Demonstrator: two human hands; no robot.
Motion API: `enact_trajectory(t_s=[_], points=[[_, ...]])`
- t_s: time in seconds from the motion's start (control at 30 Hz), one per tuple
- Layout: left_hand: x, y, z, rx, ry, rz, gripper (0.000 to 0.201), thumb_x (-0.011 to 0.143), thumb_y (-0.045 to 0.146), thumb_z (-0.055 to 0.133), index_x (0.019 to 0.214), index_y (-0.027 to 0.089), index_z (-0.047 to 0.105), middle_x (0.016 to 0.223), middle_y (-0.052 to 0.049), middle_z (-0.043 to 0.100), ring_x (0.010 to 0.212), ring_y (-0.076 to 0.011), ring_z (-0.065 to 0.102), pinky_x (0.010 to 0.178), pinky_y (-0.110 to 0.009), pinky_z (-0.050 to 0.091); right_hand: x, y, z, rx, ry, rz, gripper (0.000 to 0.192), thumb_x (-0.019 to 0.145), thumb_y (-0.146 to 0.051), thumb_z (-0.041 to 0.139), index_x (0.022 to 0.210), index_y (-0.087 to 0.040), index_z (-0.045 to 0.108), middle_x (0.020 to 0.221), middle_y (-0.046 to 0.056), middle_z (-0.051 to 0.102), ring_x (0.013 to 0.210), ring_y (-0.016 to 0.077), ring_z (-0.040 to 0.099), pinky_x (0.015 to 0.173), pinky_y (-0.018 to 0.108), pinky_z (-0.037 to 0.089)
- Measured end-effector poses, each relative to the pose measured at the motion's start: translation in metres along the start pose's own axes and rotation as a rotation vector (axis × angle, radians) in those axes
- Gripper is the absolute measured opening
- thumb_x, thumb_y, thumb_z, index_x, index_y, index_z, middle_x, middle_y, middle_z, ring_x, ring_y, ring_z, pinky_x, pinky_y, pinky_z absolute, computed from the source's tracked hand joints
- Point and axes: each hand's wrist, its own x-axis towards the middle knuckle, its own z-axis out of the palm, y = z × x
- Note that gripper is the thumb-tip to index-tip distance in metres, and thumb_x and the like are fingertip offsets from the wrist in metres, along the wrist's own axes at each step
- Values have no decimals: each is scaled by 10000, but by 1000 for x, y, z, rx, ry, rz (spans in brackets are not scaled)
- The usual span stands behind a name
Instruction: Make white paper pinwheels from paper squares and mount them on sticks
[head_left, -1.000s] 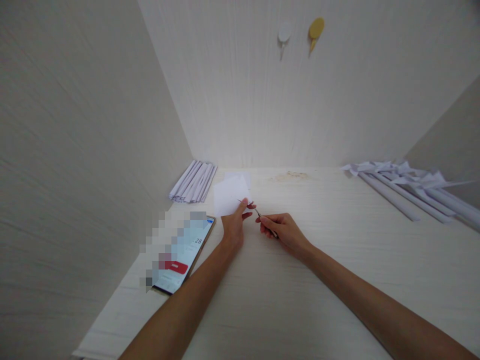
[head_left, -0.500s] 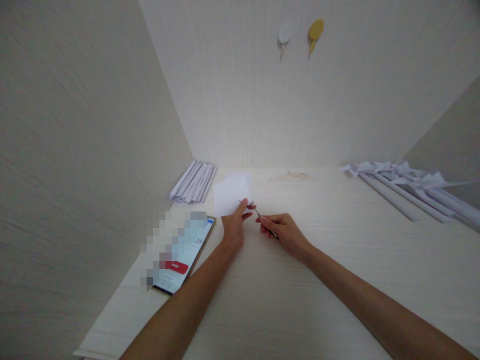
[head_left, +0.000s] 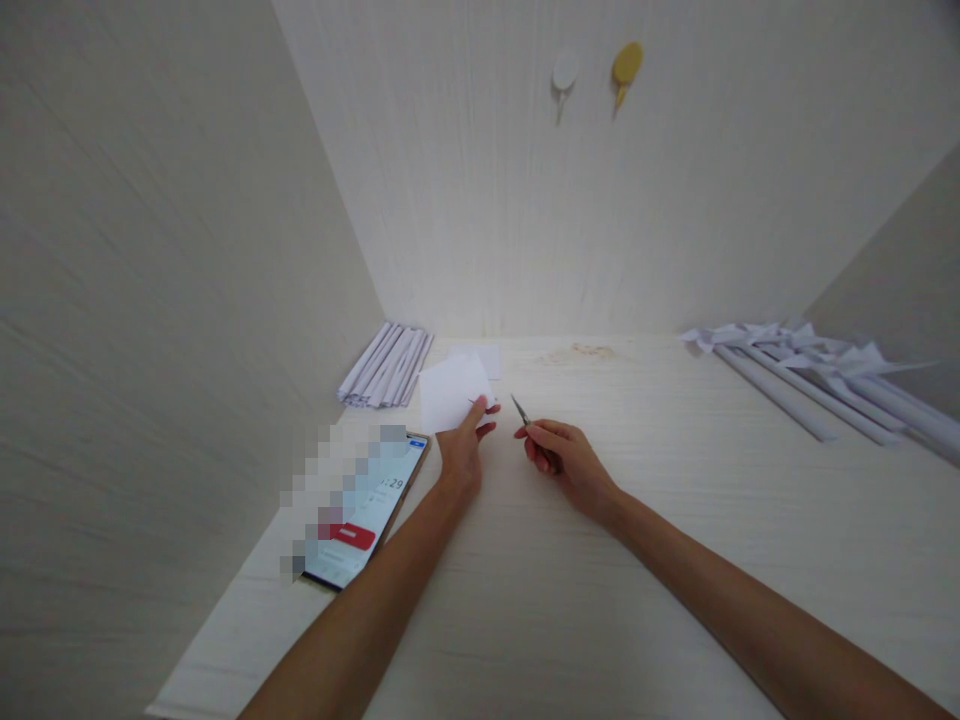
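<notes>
My left hand pinches the lower right corner of a white sheet of paper, thumb on top. A short dark line shows on the paper by the thumb; I cannot tell what it is. My right hand is closed around a slim pointed metal tool, its narrow blade-like tip aimed up and left, apart from the paper. Fingers hide most of the handle, so its exact kind is unclear. Beyond the held sheet, another white paper lies partly covered on the table.
Several rolled paper tubes lie in a bundle at the back left. A phone with a lit screen rests beside my left forearm. More paper rolls with pointed ends lie at the right. Two hooks, white and yellow, are on the wall.
The pointed tool has come away from the paper's edge and now stands apart from it. My left hand and the sheet have shifted slightly left.
</notes>
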Motion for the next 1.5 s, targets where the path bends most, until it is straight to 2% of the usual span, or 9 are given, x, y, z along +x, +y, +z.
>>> enact_trajectory(t_s=[0.1, 0.2, 0.33, 0.63, 0.9, 1.13, 1.23, 1.37, 1.5], points=[[-3, -1, 0, 70, -115, -25, 192, 532, 228, 666, 683, 152, 574, 680, 8, 596, 557, -91, 566, 471, -191, 416, 0, 1, 0, 53, 75, -57, 179, 606, -307, 615, 638, -150, 537, 448, -73, 402, 372, 34, 288, 368, 210, 154], [-8, -4, 1, 143, -204, -35, 202, 515, 227, 677, 683, 154, 590, 651, 2, 606, 540, -105, 560, 452, -201, 424, 0, 5, -1, 47, 95, -82, 212, 583, -307, 642, 685, -165, 522, 436, -91, 367, 371, 38, 269, 366, 206, 152], [-12, -6, 3, 246, -255, -7, 202, 503, 224, 688, 672, 148, 609, 655, -21, 618, 556, -122, 559, 447, -208, 441, 1, 9, -2, -4, 74, -127, 206, 598, -296, 635, 588, -170, 473, 424, -87, 364, 381, 42, 279, 375, 210, 169], [-12, -5, 4, 238, -222, -24, 229, 510, 240, 689, 712, 153, 624, 693, -37, 630, 576, -126, 561, 439, -201, 444, 0, 9, -2, -5, 74, -153, 173, 612, -275, 618, 581, -169, 485, 438, -75, 396, 390, 49, 296, 379, 211, 173], [-10, -8, 2, 240, -259, -27, 258, 494, 245, 701, 725, 154, 629, 724, -44, 632, 618, -135, 560, 452, -208, 450, 1, 9, -2, -28, 137, -155, 195, 610, -328, 617, 603, -168, 505, 437, -70, 406, 393, 54, 312, 386, 214, 189], [-11, -10, 0, 288, -295, -3, 244, 517, 255, 694, 734, 159, 634, 699, -36, 631, 599, -126, 561, 453, -202, 451, 1, 10, -2, 1, 129, -148, 182, 603, -288, 632, 579, -159, 506, 409, -75, 397, 380, 47, 306, 382, 213, 172], [-11, -8, 1, 239, -266, -20, 288, 504, 256, 703, 766, 165, 626, 736, -32, 637, 621, -134, 573, 474, -219, 463, 1, 10, -2, 25, 159, -145, 161, 590, -259, 641, 586, -158, 516, 409, -74, 408, 377, 48, 321, 379, 212, 178], [-5, -3, 0, 105, -176, -32, 224, 540, 280, 670, 711, 145, 616, 710, -22, 633, 589, -115, 568, 484, -217, 455, 2, 9, -3, 84, 208, -175, 150, 561, -211, 651, 565, -153, 513, 407, -76, 409, 367, 36, 318, 368, 203, 178], [1, -3, -4, 132, -221, -50, 174, 541, 263, 664, 653, 135, 625, 658, -5, 632, 549, -86, 548, 442, -171, 403, 4, 5, -5, 255, 315, -176, 153, 526, -192, 655, 582, -154, 518, 393, -87, 399, 345, 24, 300, 346, 187, 157]])
